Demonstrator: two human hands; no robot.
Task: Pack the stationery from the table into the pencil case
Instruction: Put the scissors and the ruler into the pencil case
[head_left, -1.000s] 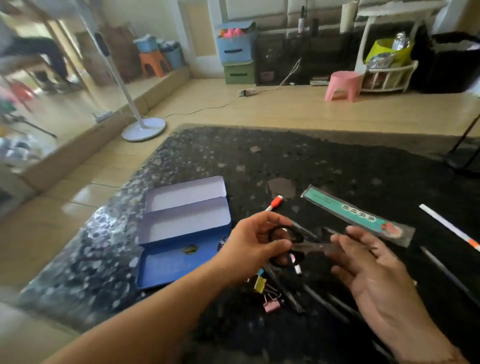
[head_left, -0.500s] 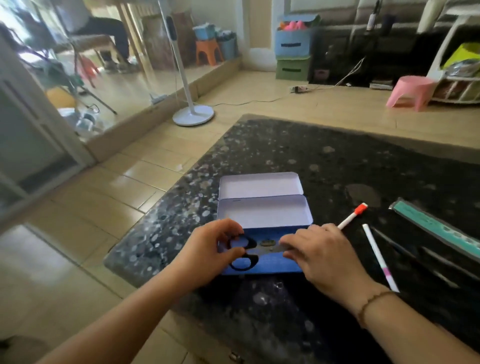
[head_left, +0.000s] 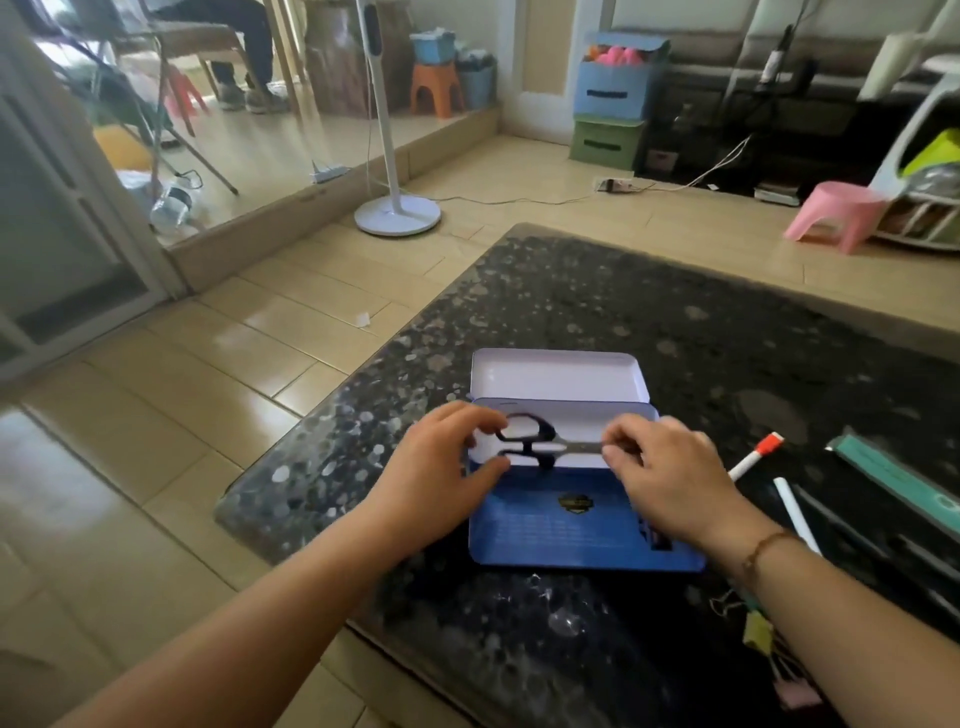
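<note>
From my feed I'm looking down at a dark speckled stone table (head_left: 597, 291), glossy, with a rounded corner at about 8 o'clock and tan floor tiles (head_left: 171, 395) beyond it. At 12 o'clock there's a white fan stand (head_left: 397, 213) on a round base, a pink plastic stool (head_left: 831, 215) at 2, and stacked blue and green storage boxes (head_left: 613, 104) behind.

The blue tin pencil case (head_left: 576, 525) sits open near the table's near-left corner, hinged trays fanned out, pale insides, rounded corners. The black-handled scissors (head_left: 540, 444) are over the middle tray, lying sideways; can't tell if they're touching it. My left hand (head_left: 441, 478) pinches the handle loops, my right hand (head_left: 670, 478) pinches the blade end with curled fingers.

At 3 o'clock, well apart from the case: a red-capped white pen (head_left: 756, 457), a plain white pen (head_left: 795, 512), and a teal ruler sleeve (head_left: 893, 475). Binder clips (head_left: 763, 639) lie by my right forearm. Bare stone stretches beyond the case toward the far edge.
</note>
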